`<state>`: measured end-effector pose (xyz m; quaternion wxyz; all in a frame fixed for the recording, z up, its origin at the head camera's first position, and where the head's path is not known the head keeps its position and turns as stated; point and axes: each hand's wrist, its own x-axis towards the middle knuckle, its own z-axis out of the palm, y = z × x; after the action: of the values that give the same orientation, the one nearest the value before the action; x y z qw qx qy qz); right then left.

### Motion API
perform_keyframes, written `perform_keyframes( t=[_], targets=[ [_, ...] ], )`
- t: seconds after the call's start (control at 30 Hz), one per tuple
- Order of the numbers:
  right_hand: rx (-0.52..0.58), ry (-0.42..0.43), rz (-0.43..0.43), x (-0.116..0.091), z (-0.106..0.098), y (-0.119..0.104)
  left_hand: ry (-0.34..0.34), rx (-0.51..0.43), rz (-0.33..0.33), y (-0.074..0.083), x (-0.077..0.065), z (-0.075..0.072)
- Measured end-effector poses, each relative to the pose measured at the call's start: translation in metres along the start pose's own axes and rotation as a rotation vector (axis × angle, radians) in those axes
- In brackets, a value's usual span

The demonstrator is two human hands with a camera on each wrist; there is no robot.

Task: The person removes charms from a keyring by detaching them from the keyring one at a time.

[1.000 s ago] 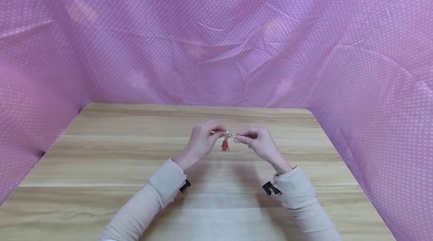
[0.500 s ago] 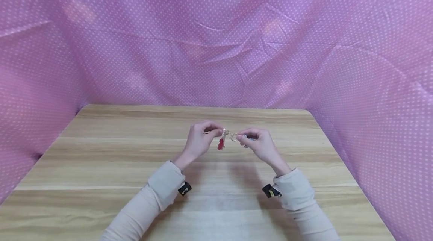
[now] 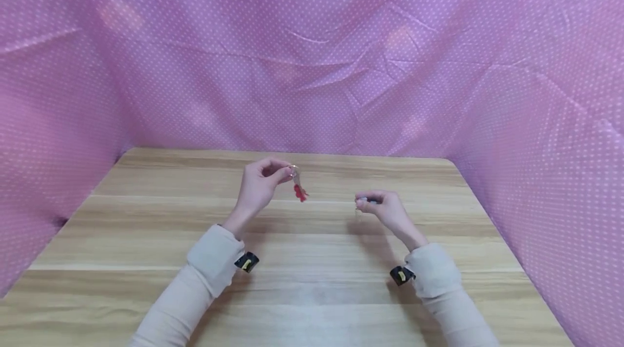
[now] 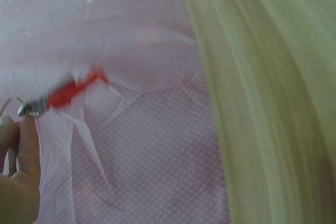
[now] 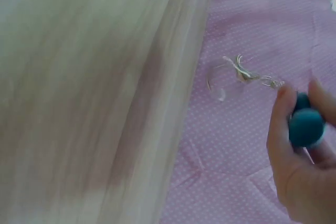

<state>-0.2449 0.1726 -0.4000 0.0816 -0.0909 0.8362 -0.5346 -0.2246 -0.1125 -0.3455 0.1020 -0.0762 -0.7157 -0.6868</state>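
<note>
A red charm (image 3: 299,192) is dangling from the metal ring (image 4: 15,98) my left hand (image 3: 258,183) is pinching, while my right hand (image 3: 388,209), well apart, is gripping a teal trinket (image 5: 306,128) with a trailing metal chain (image 5: 244,75), all above the wooden table (image 3: 156,206).

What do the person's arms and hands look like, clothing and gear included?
The left sleeve and right sleeve are pale beige with wide cuffs. A small, yellow-marked black device shows by each cuff. The left hand and right hand look ungloved.
</note>
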Motion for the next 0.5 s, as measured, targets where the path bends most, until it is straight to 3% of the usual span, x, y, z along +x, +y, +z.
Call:
perform_keyframes(
  t=[0.1,0.17,0.5],
  targets=[
    [-0.031,-0.051,0.023,0.008,-0.001,-0.002,-0.048,0.026,-0.026,-0.005,-0.002,-0.002],
    [-0.024,-0.041,0.009,0.016,-0.001,-0.003,-0.077,0.066,-0.033,-0.009,-0.003,-0.002],
    [0.099,0.127,0.008,0.077,-0.006,0.001,-0.158,0.071,-0.059,-0.020,-0.002,0.001]
  ],
)
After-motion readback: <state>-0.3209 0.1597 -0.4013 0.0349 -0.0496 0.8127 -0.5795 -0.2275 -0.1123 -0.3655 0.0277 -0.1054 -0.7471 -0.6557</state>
